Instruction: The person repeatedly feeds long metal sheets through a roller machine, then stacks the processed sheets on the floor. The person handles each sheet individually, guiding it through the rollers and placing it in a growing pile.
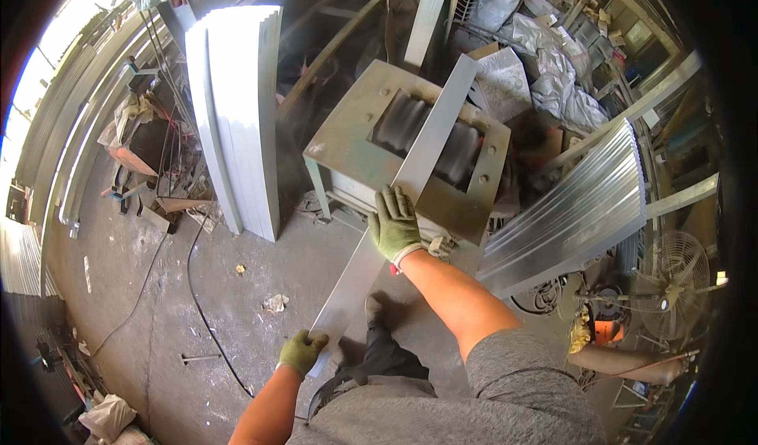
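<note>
A long flat metal bar (433, 133) slants across the top of a box-shaped metal machine (341, 133). It crosses an opening where dark, blurred rollers (399, 121) show on both sides of it. My left hand (302, 352), in a green glove, is closed round the bar's near end, low by my legs. My right hand (394, 224), gloved the same way, lies flat on the bar at the machine's near edge, fingers stretched forward along it. The bar's underside is hidden.
A stack of bright metal profiles (237, 113) stands left of the machine. Another bundle of long profiles (580, 200) leans at the right, near a round fan (671, 283). A black cable (193, 287) crosses the floor at left. Silvery sacks (553, 66) lie at far right.
</note>
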Demonstrator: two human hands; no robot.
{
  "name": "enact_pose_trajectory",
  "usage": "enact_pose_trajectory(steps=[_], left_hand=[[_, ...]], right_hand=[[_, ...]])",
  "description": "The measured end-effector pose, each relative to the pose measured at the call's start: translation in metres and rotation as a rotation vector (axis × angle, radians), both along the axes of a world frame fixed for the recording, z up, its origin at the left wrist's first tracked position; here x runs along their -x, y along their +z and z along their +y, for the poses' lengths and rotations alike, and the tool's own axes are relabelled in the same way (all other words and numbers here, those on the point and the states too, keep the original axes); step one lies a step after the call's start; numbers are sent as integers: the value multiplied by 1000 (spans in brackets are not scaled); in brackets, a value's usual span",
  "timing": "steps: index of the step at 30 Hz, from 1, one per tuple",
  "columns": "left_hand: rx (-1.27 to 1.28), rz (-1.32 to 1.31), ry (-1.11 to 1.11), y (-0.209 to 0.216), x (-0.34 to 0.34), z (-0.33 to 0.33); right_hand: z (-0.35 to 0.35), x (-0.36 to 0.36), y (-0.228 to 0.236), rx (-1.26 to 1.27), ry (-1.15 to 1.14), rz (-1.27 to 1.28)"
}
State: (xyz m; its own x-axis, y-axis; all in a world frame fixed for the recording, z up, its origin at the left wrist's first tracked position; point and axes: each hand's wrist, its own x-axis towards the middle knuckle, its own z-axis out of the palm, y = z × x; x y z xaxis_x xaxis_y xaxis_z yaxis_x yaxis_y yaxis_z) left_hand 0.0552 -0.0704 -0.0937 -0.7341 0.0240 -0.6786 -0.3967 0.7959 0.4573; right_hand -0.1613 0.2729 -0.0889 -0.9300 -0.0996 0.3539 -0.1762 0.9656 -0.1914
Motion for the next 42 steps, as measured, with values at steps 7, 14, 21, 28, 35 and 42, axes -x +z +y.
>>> enact_pose_trajectory(steps=[7,14,21,28,35,42], left_hand=[[-59,25,-24,20,122,119],[-103,99,-117,34,226,215],[-76,99,-120,35,234,227],[-98,116,-35,21,170,199],[-148,13,-34,7,109,146],[-137,0,2,-24,6,46]], right_hand=[[23,1,-16,166,-149,78],[91,64,-4,140,-231,116],[124,120,8,54,-328,145],[103,79,-8,14,-262,103],[54,20,-11,60,-246,16],[-40,-86,-26,98,-209,-7]])
